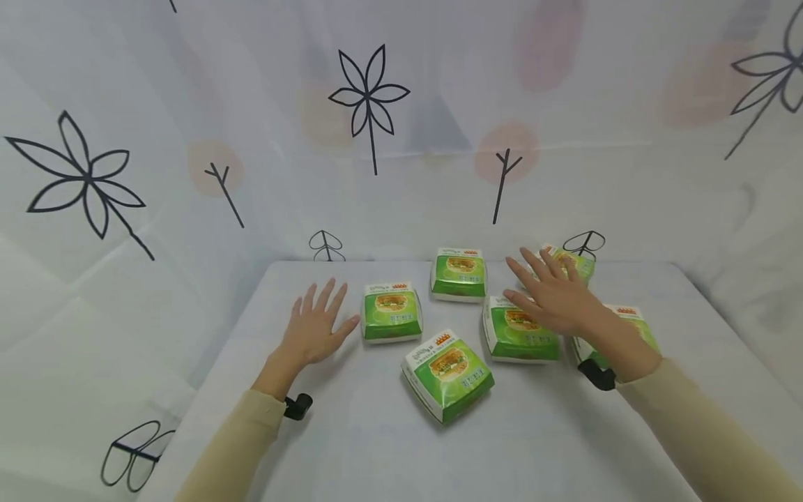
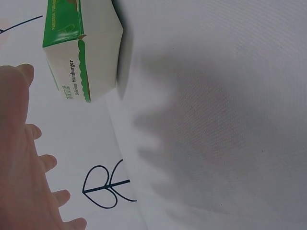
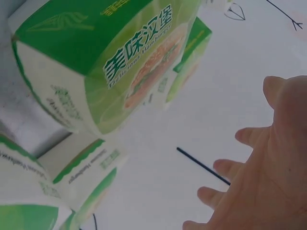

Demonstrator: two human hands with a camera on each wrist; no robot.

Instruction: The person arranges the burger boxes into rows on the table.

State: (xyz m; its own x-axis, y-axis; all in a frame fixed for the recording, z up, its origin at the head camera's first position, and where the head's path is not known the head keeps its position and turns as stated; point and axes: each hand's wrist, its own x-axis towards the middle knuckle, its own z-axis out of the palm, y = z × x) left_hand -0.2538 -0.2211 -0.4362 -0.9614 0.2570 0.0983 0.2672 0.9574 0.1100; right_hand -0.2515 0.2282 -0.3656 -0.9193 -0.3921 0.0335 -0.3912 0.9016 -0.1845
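Probably light and crushable, the lower-centre burger box (image 1: 448,373) is offering opposite sides for gripping; left hand (image 1: 311,331) and right hand (image 1: 560,298) are hovering, fingers spread.

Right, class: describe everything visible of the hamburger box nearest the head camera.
The box looks like glossy printed card, green and white, with a burger picture and small orange mark on its top. It appears closed, lies picture side up, askew on the white tabletop; neither the left hand nor the right hand touches it.
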